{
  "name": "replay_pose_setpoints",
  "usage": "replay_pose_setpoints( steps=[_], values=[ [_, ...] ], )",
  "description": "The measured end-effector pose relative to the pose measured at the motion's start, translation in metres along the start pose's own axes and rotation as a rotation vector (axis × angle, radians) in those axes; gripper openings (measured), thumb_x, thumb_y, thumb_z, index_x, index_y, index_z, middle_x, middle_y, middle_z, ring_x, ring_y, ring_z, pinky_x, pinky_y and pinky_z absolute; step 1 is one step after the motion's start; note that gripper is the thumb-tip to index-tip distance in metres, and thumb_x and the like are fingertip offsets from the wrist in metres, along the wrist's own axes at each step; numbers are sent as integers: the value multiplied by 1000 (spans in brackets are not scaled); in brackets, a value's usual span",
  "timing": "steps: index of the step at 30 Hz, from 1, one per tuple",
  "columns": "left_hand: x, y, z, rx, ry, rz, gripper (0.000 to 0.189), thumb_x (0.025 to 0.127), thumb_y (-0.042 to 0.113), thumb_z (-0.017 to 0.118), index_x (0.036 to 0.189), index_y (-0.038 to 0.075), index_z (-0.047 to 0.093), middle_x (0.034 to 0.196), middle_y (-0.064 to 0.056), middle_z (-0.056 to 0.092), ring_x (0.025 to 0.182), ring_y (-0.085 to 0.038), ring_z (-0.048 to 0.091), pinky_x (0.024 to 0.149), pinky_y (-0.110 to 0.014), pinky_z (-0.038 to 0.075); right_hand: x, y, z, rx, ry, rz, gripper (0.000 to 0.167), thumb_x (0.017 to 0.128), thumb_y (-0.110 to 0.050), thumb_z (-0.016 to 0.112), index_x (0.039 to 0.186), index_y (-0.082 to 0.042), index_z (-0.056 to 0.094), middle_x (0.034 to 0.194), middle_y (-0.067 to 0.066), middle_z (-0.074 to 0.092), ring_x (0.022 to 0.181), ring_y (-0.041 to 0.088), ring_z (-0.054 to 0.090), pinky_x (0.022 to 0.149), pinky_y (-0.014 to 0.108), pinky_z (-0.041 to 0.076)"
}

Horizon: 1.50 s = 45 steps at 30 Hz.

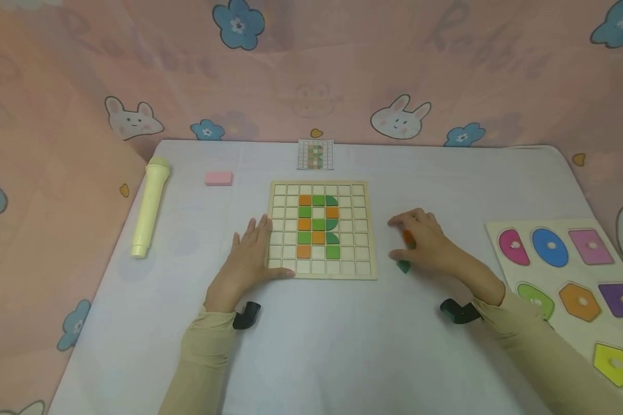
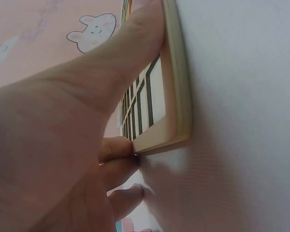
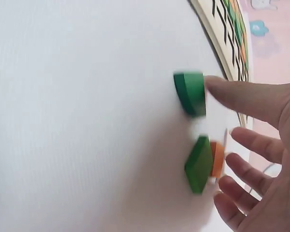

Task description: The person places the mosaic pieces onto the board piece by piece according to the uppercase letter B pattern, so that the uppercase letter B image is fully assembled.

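Observation:
A wooden grid board [image 1: 363, 230] carries orange, green and dark green tiles set into its squares. My left hand [image 1: 244, 262] rests along the board's left side with fingers spread and the thumb across the lower front edge. To the right of the board, my right hand [image 1: 426, 242] reaches over several loose tiles, thumb and fingers apart. In the right wrist view its thumb tip is right at a dark green quarter-round tile [image 3: 192, 93]. A green tile [image 3: 199, 165] and an orange tile [image 3: 217, 159] lie close together near the other fingers.
Behind the board lies a small pattern card [image 1: 315, 154]. A pink block [image 1: 218, 178] and a pale yellow toy microphone [image 1: 150, 207] are at the left. On the right, a shape puzzle board [image 1: 545, 230] with knobbed pieces lies by the right forearm.

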<state>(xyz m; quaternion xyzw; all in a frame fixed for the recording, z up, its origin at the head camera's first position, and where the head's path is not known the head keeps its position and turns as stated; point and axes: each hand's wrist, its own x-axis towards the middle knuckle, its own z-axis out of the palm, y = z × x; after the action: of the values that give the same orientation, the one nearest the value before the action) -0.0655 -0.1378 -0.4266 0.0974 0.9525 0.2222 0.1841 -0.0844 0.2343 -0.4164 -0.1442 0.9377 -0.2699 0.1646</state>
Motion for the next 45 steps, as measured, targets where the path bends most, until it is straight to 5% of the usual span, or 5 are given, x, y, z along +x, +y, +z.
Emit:
replay_pose_setpoints(
  steps=[5,12,25,33,45],
  values=[
    [1,-1,0,-1,2,3,130,79,50,91,169,0,12,179,-16,8,167,-39,4,131,-68,9,-7,12,-11,-2,-17,29,58,91,-10,81,142,2,56,142,31,48,123,45,42,101,62,45],
    [1,-2,1,3,5,0,129,79,50,91,169,0,13,179,-16,9,167,-39,5,131,-68,10,-10,17,-10,20,54,-11,45,88,2,82,129,2,64,113,19,61,102,31,58,88,42,55],
    [0,-1,1,6,0,-6,129,80,50,91,169,0,12,179,-15,8,167,-38,4,132,-67,9,-12,12,-1,37,184,106,37,82,-6,90,114,1,72,92,14,67,87,28,57,73,30,46],
    [1,-1,1,1,1,0,130,80,50,91,169,0,11,179,-15,7,167,-38,3,132,-67,8,-10,-7,5,119,316,69,22,86,-12,89,102,-1,79,81,12,73,73,21,58,62,23,45],
    [0,0,0,-5,3,-3,130,79,50,92,169,-1,13,179,-16,9,167,-39,5,131,-67,9,5,-66,49,350,237,-59,21,90,1,80,111,-4,81,109,12,81,85,20,73,74,21,56]
  ],
)
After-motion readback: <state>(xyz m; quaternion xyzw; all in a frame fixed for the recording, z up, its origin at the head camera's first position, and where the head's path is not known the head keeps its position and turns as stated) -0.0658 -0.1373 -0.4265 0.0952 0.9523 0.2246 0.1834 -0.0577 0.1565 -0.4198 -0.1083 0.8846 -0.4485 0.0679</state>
